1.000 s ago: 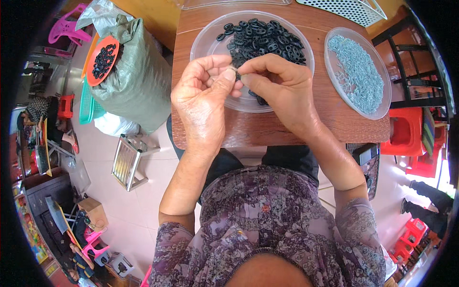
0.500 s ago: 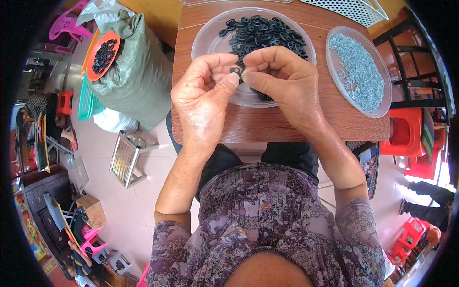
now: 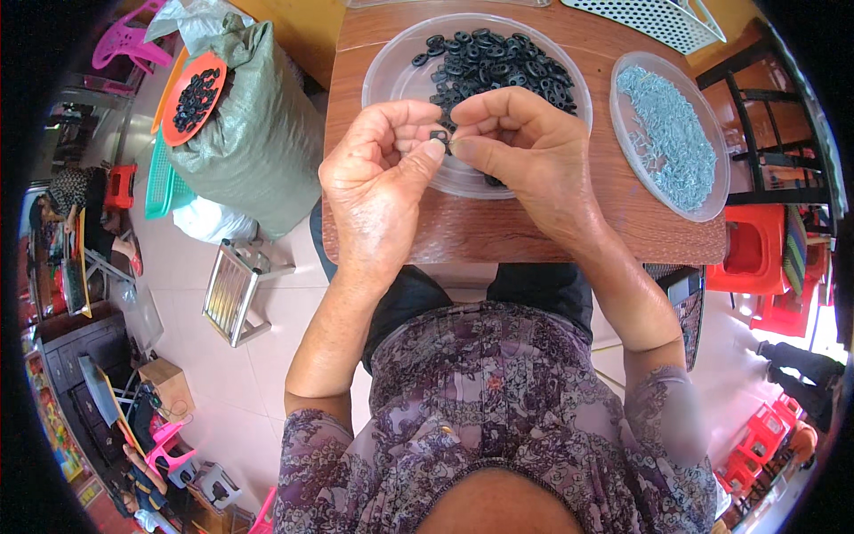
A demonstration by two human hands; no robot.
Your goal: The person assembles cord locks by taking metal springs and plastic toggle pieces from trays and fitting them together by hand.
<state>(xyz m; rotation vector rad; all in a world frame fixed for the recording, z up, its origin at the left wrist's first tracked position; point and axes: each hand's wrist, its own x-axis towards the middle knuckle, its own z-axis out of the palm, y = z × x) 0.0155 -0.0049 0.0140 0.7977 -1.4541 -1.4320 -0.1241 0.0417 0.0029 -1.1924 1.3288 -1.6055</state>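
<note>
Compared with a second ago, the right hand (image 3: 454, 131) is spreading its index finger farther off its thumb. I'm seeing the left hand (image 3: 378, 191) pinching a small black piece (image 3: 439, 136) over the bowl (image 3: 391, 76); the right is curling beside it, whether gripping anything I can't tell. A slipping left pinch could be dropping it among the black loops (image 3: 507, 71).

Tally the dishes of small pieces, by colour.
Clear round plastic dishes, one with black oval pieces, one with pale-blue slender pieces: 2
Orange round plastic dish, with small black pieces: 1
Total: 3
</note>
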